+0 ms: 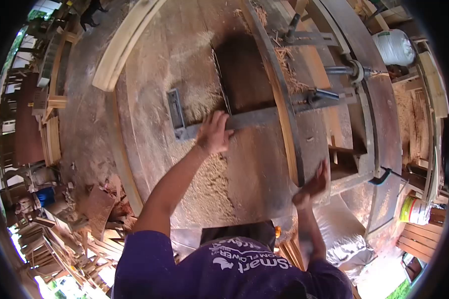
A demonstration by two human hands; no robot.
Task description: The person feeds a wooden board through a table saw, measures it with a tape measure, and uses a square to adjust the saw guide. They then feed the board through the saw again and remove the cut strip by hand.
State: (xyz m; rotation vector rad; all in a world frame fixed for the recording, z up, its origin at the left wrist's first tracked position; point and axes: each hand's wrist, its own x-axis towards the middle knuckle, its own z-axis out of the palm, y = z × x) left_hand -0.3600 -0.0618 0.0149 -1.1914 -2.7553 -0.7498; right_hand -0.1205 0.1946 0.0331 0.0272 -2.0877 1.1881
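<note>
My left hand (214, 132) lies over a grey metal bar (254, 118) on the wooden worktable (254, 164), its fingers bent across the bar. The bar joins a small metal frame (175, 110) on the left and runs right under a long, wood-edged fence (279, 94). A thin, saw-toothed edge (219, 74) shows beside a dark area of the tabletop, just beyond my left hand. My right hand (314, 187) is at the near end of the fence, fingers stretched out. Whether its palm touches the fence is hard to see.
Sawdust (209, 192) is spread over the table. A curved wooden piece (124, 45) lies at the far left. Metal clamp fittings (324, 94) sit right of the fence. A grey sack (339, 224), a white bucket (415, 210) and scrap wood (65, 249) stand around the table.
</note>
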